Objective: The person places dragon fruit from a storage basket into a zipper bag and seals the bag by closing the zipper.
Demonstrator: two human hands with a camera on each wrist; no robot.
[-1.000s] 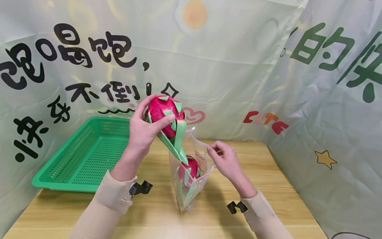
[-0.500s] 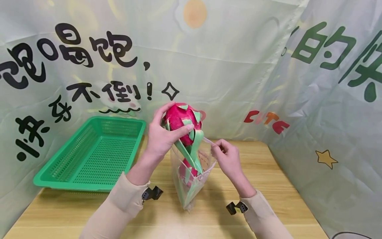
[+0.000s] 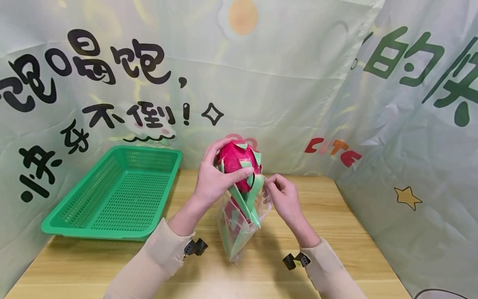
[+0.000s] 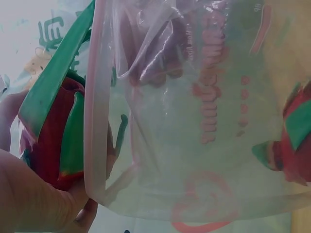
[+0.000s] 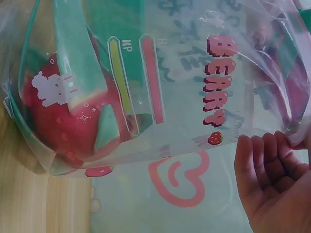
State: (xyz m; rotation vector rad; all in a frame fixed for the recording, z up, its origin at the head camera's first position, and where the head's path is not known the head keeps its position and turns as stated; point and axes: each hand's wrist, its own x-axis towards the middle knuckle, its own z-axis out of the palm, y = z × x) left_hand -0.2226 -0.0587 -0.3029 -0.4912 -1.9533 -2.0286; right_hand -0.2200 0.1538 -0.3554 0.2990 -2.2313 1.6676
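My left hand (image 3: 210, 180) grips a red dragon fruit (image 3: 233, 162) with green leaf tips, thumb across its front. The fruit sits at the mouth of a clear zip bag (image 3: 233, 245), its long leaves pointing down over the opening. My right hand (image 3: 286, 197) pinches the bag's right edge. Inside the bag lies another dragon fruit (image 5: 73, 121), seen through the printed plastic in the right wrist view. In the left wrist view, the held fruit (image 4: 51, 141) is beside the bag's rim (image 4: 98, 111); how deep it sits is hard to tell.
A green perforated basket (image 3: 93, 234) stands at the left of the wooden table (image 3: 317, 257). Printed cloth (image 3: 284, 104) hangs behind and to the right. A small black camera (image 3: 196, 247) is strapped to each wrist.
My left hand has carried the dragon fruit rightward and down to the bag's mouth. The right hand keeps its pinch on the bag edge, nearly still.
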